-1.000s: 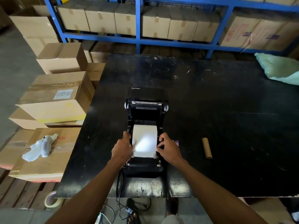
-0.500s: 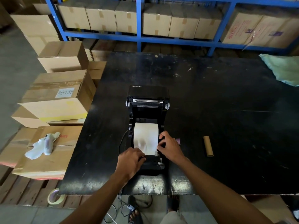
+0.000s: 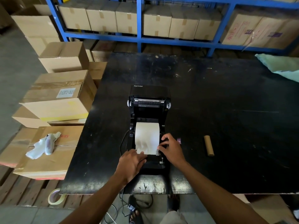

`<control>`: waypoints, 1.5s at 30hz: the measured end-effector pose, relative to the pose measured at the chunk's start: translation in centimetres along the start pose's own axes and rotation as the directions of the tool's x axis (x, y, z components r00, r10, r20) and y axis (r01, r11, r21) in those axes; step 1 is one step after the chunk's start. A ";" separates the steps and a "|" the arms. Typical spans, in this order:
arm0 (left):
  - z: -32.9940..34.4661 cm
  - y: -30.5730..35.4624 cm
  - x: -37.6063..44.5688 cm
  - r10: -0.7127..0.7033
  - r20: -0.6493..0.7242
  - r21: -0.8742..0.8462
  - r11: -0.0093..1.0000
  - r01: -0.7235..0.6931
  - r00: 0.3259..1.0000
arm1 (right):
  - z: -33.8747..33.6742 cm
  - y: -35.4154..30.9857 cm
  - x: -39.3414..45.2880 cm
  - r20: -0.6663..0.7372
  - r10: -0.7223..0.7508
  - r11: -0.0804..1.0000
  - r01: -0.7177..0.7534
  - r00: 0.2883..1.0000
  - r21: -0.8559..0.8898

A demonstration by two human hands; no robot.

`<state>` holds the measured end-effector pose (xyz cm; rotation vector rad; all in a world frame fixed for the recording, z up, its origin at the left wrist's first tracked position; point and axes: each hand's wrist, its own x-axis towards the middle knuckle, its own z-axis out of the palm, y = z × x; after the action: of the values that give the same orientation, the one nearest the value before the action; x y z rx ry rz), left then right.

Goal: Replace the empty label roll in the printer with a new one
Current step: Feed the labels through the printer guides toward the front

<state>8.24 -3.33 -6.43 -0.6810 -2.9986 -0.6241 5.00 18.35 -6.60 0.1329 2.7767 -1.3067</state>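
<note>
Printer (image 3: 149,101) lid up, new label roll (image 3: 146,136) seated in bay. My L hand (image 3: 131,164) fingers flat on paper's front edge; R hand (image 3: 172,149) pinches R guide. Empty core (image 3: 208,147) on table (image 3: 226,102), well apart.

Dim indoor light. The black table (image 3: 226,118) reads very dark, with a dull sheen along its worn near edge. White paper (image 3: 146,138) is the brightest area. Wide-angle bending curves the shelf (image 3: 139,39) lines at the edges. Focus mostly sharp; corners slightly soft.
</note>
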 end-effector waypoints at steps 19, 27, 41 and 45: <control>0.3 -0.2 -0.7 0.008 0.032 -0.043 0.999 -0.007 0.999 | -0.7 -0.6 1.6 0.110 0.024 0.997 -0.015 0.994 -0.080; 0.0 -0.6 -0.6 -0.020 0.035 -0.086 0.996 0.023 0.999 | -0.7 -0.7 1.5 0.150 0.073 0.997 -0.074 0.986 0.001; 0.0 -0.6 -0.1 -0.006 0.090 -0.013 1.000 0.007 0.996 | -0.7 -0.7 2.5 0.248 0.028 0.991 0.005 0.968 -0.131; 0.1 -0.6 -0.1 0.027 0.059 -0.039 0.999 -0.025 0.998 | -0.6 -1.1 2.5 0.217 -0.029 0.961 0.087 0.976 -0.262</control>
<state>8.08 -3.89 -6.74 -0.7524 -3.0344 -0.6741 2.40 18.23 -5.62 -0.0986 2.7555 -0.8778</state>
